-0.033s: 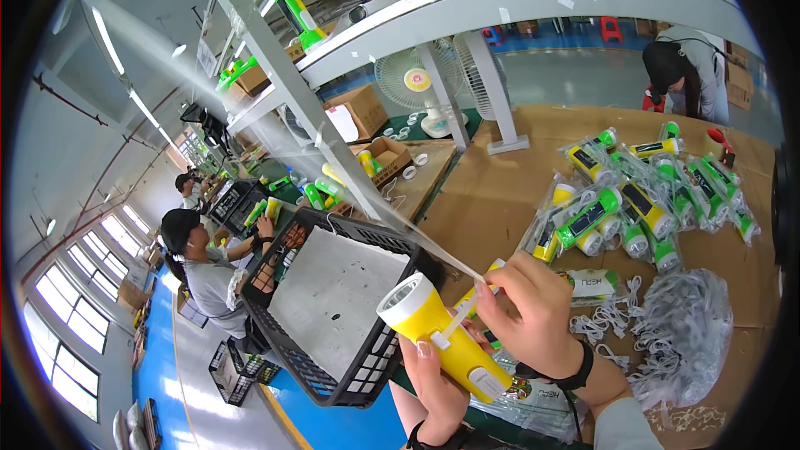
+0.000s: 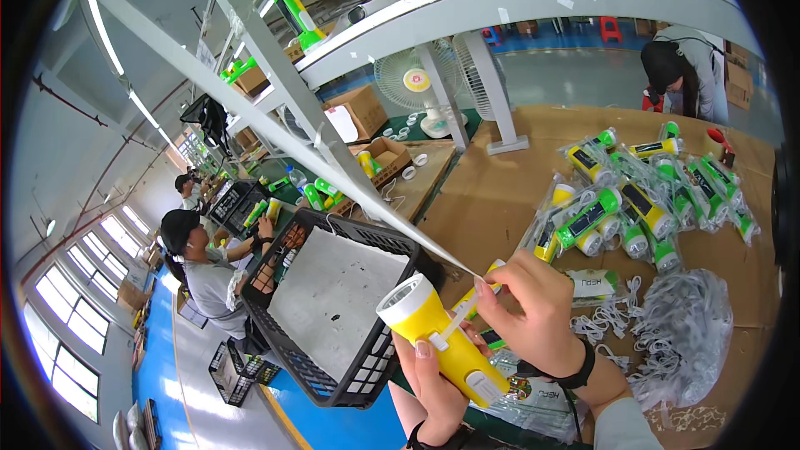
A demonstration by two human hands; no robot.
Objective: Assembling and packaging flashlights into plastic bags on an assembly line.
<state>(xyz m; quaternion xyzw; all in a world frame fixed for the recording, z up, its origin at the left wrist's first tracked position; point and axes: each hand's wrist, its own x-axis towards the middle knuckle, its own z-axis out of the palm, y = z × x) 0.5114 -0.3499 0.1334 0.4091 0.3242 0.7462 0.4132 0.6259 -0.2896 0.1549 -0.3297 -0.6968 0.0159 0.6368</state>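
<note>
A yellow flashlight (image 2: 467, 360) with a white head rests in my left hand (image 2: 435, 392), tilted with its lens toward the upper left. My left fingers are closed around its body, the thumb lying near the white switch. My right hand (image 2: 533, 312) pinches a thin white strip (image 2: 367, 198) between thumb and fingertips, just above the flashlight. One part of the strip runs down to the flashlight by the switch. A long part stretches from my fingers to the upper left. Partly hidden behind my right hand lies another yellow and green item (image 2: 497, 266).
Bagged yellow and green flashlights (image 2: 621, 192) are heaped on the cardboard-covered table (image 2: 492, 179). White cables (image 2: 607, 317) and a pile of clear bags (image 2: 687, 333) lie right of my hands. A black crate (image 2: 354, 396) stands left. Co-workers (image 2: 204, 271) sit beyond it.
The long part of the white strip has shifted and shows sharper than the earlier blur. My hands and the flashlight have barely moved.
</note>
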